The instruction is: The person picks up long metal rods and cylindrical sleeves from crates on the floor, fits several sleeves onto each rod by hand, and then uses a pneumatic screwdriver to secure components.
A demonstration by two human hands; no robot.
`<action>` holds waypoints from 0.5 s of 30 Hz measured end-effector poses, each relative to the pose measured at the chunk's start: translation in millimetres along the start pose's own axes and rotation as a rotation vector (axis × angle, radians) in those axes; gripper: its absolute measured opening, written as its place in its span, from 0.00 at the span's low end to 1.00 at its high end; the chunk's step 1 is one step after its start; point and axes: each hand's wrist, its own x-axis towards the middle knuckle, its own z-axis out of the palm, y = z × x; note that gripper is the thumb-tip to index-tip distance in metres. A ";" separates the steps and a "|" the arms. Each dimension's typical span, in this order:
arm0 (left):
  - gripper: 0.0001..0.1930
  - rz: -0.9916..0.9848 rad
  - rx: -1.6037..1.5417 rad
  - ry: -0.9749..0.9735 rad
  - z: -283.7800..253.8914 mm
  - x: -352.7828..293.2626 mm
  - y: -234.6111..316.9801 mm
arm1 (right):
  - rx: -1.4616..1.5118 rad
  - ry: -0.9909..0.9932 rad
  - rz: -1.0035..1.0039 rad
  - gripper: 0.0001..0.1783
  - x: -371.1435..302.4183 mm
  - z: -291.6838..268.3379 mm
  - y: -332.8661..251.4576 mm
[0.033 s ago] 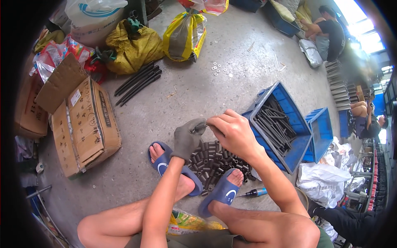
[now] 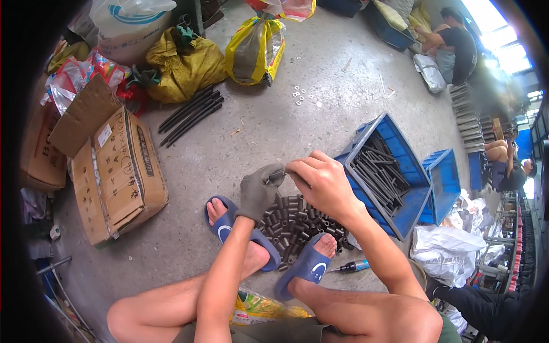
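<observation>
My left hand wears a grey-green glove and its fingers are curled closed. Bare and pinched, my right hand meets it at the fingertips. Something small and dark shows between the two hands, but the fingers cover too much of it to tell its kind. Below them, a heap of short dark tubes lies on the floor between my feet, partly hidden by my hands. A blue-and-black handheld tool with a thin metal tip lies beside my right sandal.
To the right, a tilted blue crate holds many black rods, with another blue crate behind it. More black rods lie near a cardboard box at left. Washers are scattered farther off. Other people sit at far right.
</observation>
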 end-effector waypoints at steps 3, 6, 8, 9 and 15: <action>0.16 -0.022 -0.022 -0.055 -8.2 4.7 6.0 | -0.021 0.012 -0.010 0.09 5.5 -0.2 5.9; 0.18 -0.043 -0.008 -0.108 -12.2 7.4 11.3 | -0.008 -0.128 -0.100 0.09 14.3 -6.2 17.1; 0.18 -0.062 -0.009 -0.129 -11.0 6.5 10.2 | -0.005 -0.202 -0.083 0.04 19.8 -4.7 16.2; 0.19 -0.026 -0.004 -0.077 -9.5 5.5 9.7 | -0.039 -0.199 -0.025 0.04 19.4 0.0 14.5; 0.17 0.072 0.045 -0.014 -7.1 5.6 6.2 | 0.065 -0.027 0.053 0.09 10.9 -5.8 12.3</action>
